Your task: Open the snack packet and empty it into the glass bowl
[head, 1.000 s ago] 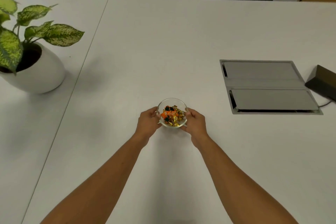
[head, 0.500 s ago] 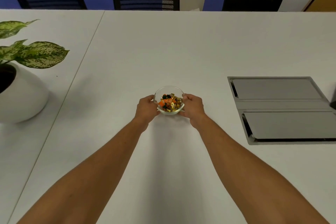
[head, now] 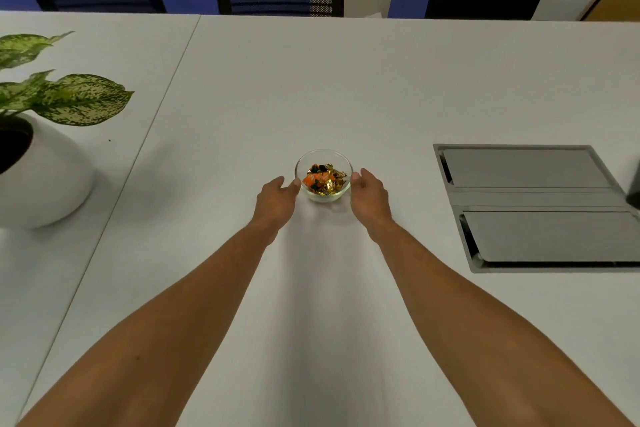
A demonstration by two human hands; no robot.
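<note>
Your left hand [head: 277, 199] and right hand [head: 369, 196] flank the glass bowl [head: 323, 175] mid-table, fingers loosely open, thumbs just grazing its rim; it looks light, hard, slick and breakable, so cup its sides low, below the wrapped snacks [head: 323, 178].

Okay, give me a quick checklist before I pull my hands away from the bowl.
1. Glass bowl upright on the table: ok.
2. Snack pieces inside the bowl, none visible on the table: ok.
3. Left hand clear of the bowl: cannot tell, thumb at the rim.
4. Right hand clear of the bowl: cannot tell, fingertips at the rim.
5. Empty packet accounted for: cannot tell, none in view.
6. Bowl well apart from the potted plant: ok.
</note>
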